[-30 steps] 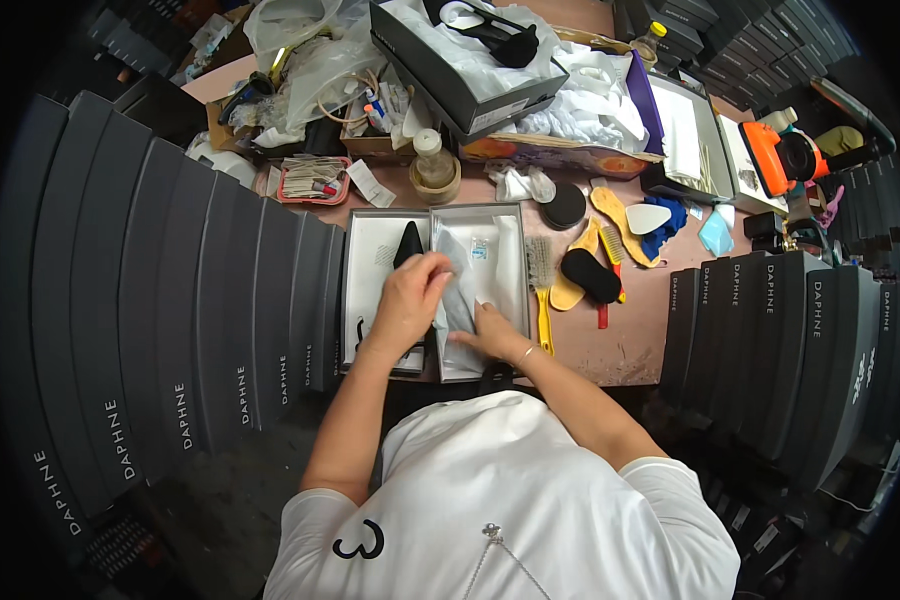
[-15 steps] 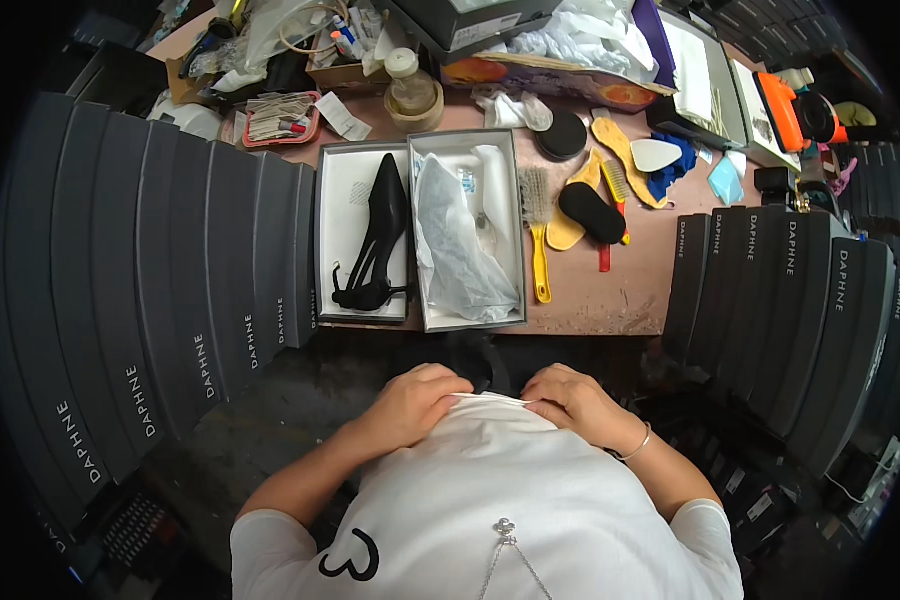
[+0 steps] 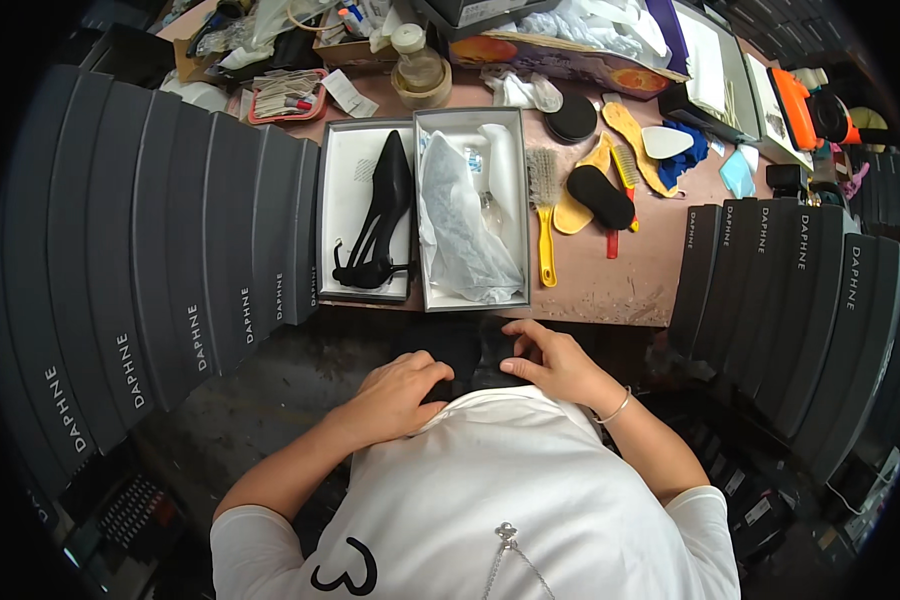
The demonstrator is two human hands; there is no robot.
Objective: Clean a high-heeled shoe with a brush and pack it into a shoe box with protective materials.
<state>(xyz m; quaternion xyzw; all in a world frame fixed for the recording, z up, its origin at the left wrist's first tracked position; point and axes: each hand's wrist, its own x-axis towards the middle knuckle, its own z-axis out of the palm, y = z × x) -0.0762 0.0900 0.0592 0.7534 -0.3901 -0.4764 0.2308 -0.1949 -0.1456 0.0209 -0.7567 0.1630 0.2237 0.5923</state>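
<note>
My left hand [image 3: 398, 394] is at the hem of my white T-shirt [image 3: 530, 450], its fingers bent over my dark trousers and its thumb apart beside the hem. Over my lap is my right hand [image 3: 552, 364], off the hem, with thumb and fingers parted and nothing visible between them. On the table ahead stands a shoe box base [image 3: 322, 280] holding a black high-heeled shoe [image 3: 382, 215] on its side. Touching it on the right, the other box half [image 3: 522, 200] contains white tissue paper [image 3: 465, 225] and a clear wrapped piece.
Stacked dark shoe boxes flank me at left [image 3: 150, 250] and right [image 3: 800, 300]. Right of the open box lie a yellow-handled brush [image 3: 545, 225], a black oval pad [image 3: 600, 197], a round black tin [image 3: 571, 118] and insoles [image 3: 630, 140]. A jar [image 3: 418, 72] stands behind.
My right hand has let go of the shirt hem and moved forward over my lap. My left hand has shifted a little left, its thumb now apart from the fingers. The view has tilted slightly.
</note>
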